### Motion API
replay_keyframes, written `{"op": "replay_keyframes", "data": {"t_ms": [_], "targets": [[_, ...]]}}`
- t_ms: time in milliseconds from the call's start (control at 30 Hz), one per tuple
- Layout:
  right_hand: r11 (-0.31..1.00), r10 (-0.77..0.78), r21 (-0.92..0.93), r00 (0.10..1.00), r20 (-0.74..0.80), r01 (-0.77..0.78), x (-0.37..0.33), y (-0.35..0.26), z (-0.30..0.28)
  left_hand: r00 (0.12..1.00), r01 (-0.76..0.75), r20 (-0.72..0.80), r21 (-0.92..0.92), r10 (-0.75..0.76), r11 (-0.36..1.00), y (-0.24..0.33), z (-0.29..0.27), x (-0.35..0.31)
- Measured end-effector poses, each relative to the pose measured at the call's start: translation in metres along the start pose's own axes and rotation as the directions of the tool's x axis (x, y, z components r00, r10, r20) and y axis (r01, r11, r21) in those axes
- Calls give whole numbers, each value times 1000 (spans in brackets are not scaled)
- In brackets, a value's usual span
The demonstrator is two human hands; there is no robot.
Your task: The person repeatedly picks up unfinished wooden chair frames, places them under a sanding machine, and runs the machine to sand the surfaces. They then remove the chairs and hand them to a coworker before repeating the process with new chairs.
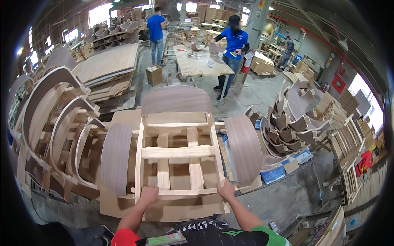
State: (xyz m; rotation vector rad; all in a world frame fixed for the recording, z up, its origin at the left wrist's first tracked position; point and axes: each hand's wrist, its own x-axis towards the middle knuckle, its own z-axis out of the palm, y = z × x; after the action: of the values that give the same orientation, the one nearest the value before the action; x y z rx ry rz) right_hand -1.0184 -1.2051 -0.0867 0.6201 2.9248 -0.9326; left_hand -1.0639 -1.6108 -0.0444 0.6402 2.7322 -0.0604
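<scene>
A pale wooden chair frame (pixel 177 152) lies in front of me, with slats and cross rails inside it. A curved dark-veneered back panel (pixel 176 99) stands at its far end. Matching curved panels flank it, a left panel (pixel 117 159) and a right panel (pixel 243 149). My left hand (pixel 149 194) is closed round the frame's near left corner. At the near right corner, my right hand (pixel 225 190) grips the frame the same way. Under the frame is a brown cardboard sheet (pixel 113 207).
Several curved chair frames (pixel 61 131) crowd the left side. Curved veneered parts (pixel 287 127) are heaped at the right, beside blue packages (pixel 273 175). Beyond stands a worktable (pixel 201 63) with a person in blue (pixel 236 45) beside it. Another person (pixel 156 30) stands farther back.
</scene>
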Motion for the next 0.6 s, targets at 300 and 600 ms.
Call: {"op": "replay_keyframes", "data": {"t_ms": [300, 600], "targets": [[998, 58, 10, 996, 74, -58, -13, 9, -9, 990, 107, -82, -60, -112, 992, 40, 9, -25], [964, -260, 102, 955, 145, 247, -79, 66, -49, 780, 174, -552, -262, -295, 949, 160, 22, -55]]}}
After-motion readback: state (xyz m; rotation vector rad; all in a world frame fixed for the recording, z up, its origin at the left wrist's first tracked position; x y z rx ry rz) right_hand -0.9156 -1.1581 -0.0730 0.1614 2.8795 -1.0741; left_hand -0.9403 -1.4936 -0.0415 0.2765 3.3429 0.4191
